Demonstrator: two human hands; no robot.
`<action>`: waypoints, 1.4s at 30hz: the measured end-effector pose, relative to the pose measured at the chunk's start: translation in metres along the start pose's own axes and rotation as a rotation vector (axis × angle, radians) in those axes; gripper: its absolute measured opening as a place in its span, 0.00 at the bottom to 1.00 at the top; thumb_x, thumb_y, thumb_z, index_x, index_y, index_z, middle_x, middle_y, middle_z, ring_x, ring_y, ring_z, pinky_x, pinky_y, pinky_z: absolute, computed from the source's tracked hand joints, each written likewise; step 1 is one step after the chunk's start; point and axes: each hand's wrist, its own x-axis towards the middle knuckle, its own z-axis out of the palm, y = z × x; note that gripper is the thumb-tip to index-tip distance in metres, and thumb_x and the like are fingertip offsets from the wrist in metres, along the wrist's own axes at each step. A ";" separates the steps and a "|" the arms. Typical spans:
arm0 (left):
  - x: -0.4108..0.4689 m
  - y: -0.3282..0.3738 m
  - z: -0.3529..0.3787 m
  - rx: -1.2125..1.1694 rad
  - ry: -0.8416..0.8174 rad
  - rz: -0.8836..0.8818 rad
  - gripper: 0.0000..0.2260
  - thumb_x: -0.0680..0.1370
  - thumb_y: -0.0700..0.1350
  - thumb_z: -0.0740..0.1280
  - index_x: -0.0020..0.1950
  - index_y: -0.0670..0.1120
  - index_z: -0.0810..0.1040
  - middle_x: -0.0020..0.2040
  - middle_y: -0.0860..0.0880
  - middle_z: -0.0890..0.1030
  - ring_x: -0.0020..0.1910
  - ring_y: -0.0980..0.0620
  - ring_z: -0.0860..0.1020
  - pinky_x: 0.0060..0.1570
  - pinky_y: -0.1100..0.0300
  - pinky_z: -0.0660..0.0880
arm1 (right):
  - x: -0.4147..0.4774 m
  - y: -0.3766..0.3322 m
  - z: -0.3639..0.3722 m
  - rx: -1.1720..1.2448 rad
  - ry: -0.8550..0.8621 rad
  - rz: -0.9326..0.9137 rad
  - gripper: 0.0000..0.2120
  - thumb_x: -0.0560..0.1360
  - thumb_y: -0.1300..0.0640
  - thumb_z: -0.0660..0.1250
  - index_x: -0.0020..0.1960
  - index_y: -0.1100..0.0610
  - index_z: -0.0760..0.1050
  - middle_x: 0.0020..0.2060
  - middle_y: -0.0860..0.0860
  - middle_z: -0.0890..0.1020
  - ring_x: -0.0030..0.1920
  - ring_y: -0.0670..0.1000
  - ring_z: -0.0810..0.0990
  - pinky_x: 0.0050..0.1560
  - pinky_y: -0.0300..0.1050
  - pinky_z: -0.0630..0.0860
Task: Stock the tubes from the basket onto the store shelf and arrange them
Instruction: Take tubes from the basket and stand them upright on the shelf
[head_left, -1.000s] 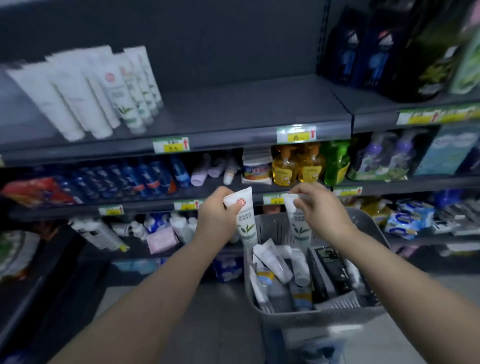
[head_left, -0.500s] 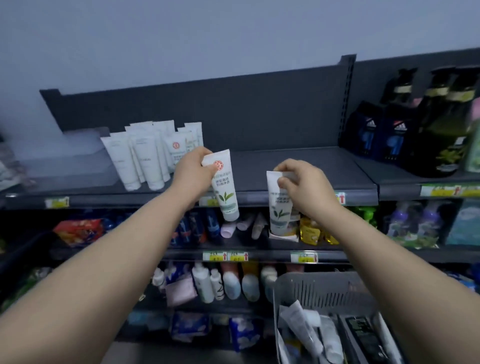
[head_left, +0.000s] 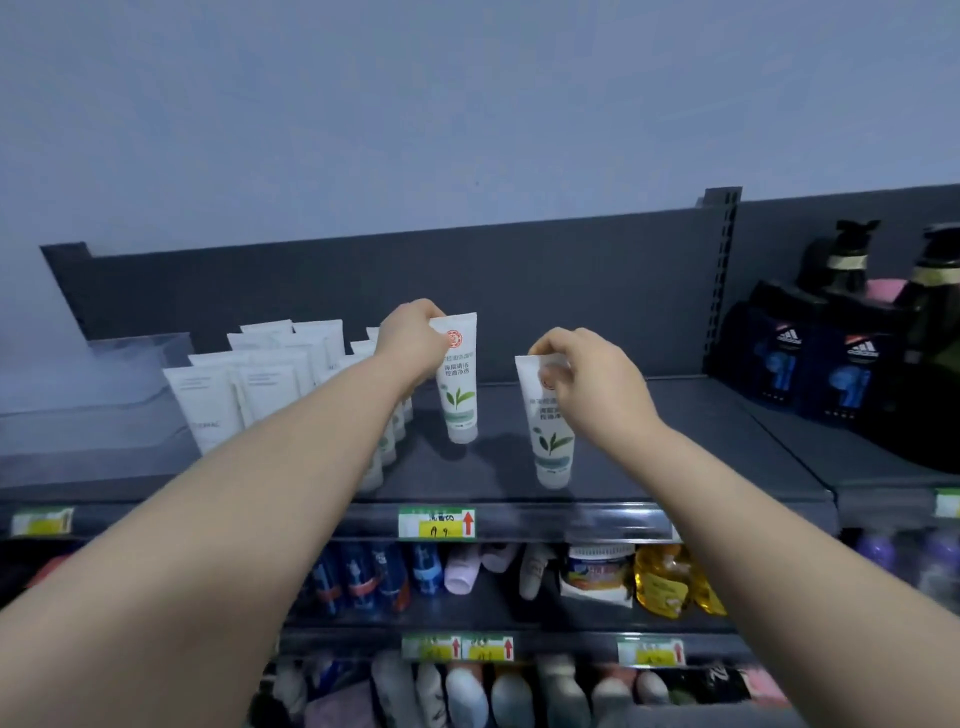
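Fingers (head_left: 434, 314) of my left hand (head_left: 410, 340) are pinching the flat upper end of a white leaf-printed tube (head_left: 457, 376), and half a second back that tube was hanging in front of the shelf edge; now its cap is resting on the top shelf (head_left: 701, 441), upright, just right of the stocked row of white tubes (head_left: 260, 384). My view has also tilted upward, so the basket has dropped out of sight. To the right, my right hand (head_left: 592, 384) is gripping the crimped top of a second tube (head_left: 550, 431), which has come up from below the shelf lip and is now standing cap-down near the front edge, leaning slightly. Both forearms are reaching up and forward, wrists bent over the tube tops. I am seeing the two tubes standing apart from each other with bare shelf between them. My left forearm is covering part of the stocked row. A price tag (head_left: 437, 522) is sitting on the rail below, and dark boxed bottles (head_left: 826, 364) are crowding the far right of the shelf.
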 end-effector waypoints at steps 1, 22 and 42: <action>0.012 -0.002 0.002 0.023 -0.022 -0.006 0.05 0.75 0.38 0.67 0.47 0.48 0.76 0.52 0.46 0.80 0.52 0.44 0.80 0.51 0.49 0.80 | 0.007 -0.003 0.008 0.002 0.003 0.008 0.10 0.76 0.60 0.59 0.51 0.48 0.75 0.44 0.47 0.75 0.45 0.51 0.75 0.43 0.49 0.75; 0.114 -0.034 0.024 0.491 -0.342 0.093 0.08 0.74 0.32 0.57 0.39 0.43 0.69 0.36 0.47 0.68 0.33 0.49 0.66 0.31 0.60 0.64 | 0.089 -0.010 0.110 0.030 0.005 0.141 0.09 0.75 0.60 0.60 0.48 0.47 0.74 0.42 0.46 0.75 0.44 0.50 0.76 0.44 0.52 0.77; 0.085 -0.043 -0.053 0.224 -0.087 0.250 0.22 0.76 0.30 0.56 0.67 0.46 0.72 0.66 0.48 0.72 0.62 0.49 0.73 0.56 0.55 0.74 | 0.128 -0.039 0.168 -0.063 -0.112 0.055 0.18 0.77 0.64 0.56 0.64 0.51 0.70 0.57 0.52 0.74 0.58 0.55 0.71 0.51 0.52 0.74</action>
